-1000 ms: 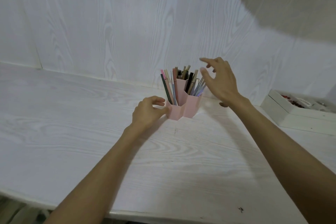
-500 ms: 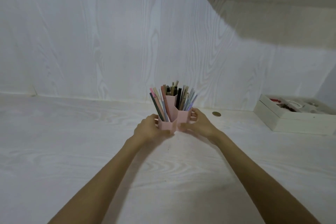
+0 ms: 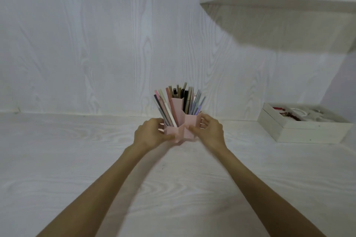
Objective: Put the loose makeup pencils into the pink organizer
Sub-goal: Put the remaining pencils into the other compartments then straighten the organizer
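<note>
My left hand (image 3: 149, 133) and right hand (image 3: 209, 131) curl their fingers around the pink organizer (image 3: 180, 131) at centre frame; pencils (image 3: 178, 102) stand inside, none loose on the counter (image 3: 77, 159), so sorting looks finished.

A white wood-grain table (image 3: 77, 159) carries the pink organizer (image 3: 181, 131) near its back edge — and a white box (image 3: 300, 131) at the right.
</note>
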{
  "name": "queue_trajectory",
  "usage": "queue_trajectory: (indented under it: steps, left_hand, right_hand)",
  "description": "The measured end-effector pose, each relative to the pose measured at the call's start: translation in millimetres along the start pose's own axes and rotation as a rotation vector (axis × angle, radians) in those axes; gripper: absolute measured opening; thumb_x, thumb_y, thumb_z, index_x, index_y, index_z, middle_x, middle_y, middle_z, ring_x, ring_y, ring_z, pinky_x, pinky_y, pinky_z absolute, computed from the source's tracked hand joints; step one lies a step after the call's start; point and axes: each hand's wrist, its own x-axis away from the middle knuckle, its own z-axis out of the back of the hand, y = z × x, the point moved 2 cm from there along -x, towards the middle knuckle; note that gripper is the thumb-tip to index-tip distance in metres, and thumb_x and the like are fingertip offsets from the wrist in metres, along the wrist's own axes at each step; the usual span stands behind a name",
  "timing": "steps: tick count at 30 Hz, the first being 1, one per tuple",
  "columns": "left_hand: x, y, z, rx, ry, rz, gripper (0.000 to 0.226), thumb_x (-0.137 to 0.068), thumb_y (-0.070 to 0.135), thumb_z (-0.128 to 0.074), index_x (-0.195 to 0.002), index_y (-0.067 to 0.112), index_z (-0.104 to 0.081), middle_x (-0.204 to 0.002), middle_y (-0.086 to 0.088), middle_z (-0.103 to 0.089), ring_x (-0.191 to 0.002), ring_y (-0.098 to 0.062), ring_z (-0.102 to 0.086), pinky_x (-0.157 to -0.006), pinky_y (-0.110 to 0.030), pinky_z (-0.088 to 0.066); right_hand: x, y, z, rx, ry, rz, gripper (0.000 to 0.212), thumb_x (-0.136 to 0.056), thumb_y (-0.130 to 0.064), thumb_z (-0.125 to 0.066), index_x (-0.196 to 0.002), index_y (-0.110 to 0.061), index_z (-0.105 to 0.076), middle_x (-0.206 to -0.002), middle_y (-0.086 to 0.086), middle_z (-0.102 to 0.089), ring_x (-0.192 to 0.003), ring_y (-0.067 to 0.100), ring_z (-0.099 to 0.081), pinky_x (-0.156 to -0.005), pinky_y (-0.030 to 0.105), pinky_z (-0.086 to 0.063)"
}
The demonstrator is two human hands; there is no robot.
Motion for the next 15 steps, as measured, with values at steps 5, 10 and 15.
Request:
queue_trajectory:
  steps: [5,10,15]
  left_hand:
    - [-38.6,56.9,-18.0,-0.035,-0.104,-0.119,0.050,-0.066,0.047,-0.080,-0.106,0.020,-0.066,-0.109,0.007,-0.070,-0.088,-0.013,-0.067,-0.077,-0.031,-0.053]
    - [-62.2,103.4,-59.0,-0.021,-0.213,-0.216,0.057,-0.068,0.045,-0.080,-0.114,0.016,-0.062,-0.119,0.003,-0.066,-0.098,-0.017,-0.067,-0.085,-0.038,-0.053]
    - [-68.8,126.1,-111.3,0.011,-0.289,-0.248,0.054,-0.071,0.044,-0.078,-0.113,0.013,-0.061,-0.115,-0.001,-0.066,-0.099,-0.020,-0.065,-0.079,-0.031,-0.049]
  right_hand:
    - [-16.0,0.7,60.5,0.018,0.136,0.003,0.057,-0.070,-0.028,-0.082,-0.119,-0.009,-0.061,-0.118,0.010,-0.067,-0.105,0.022,-0.065,-0.091,0.036,-0.054]
    - [-23.1,23.3,110.8,0.098,0.256,-0.041,0.053,-0.072,-0.029,-0.080,-0.117,-0.009,-0.060,-0.117,0.009,-0.068,-0.104,0.022,-0.065,-0.087,0.032,-0.054]
    - [-23.9,61.1,142.8,0.158,0.292,-0.108,0.043,-0.075,-0.028,-0.077,-0.111,-0.009,-0.061,-0.113,0.008,-0.069,-0.097,0.020,-0.065,-0.084,0.034,-0.055]
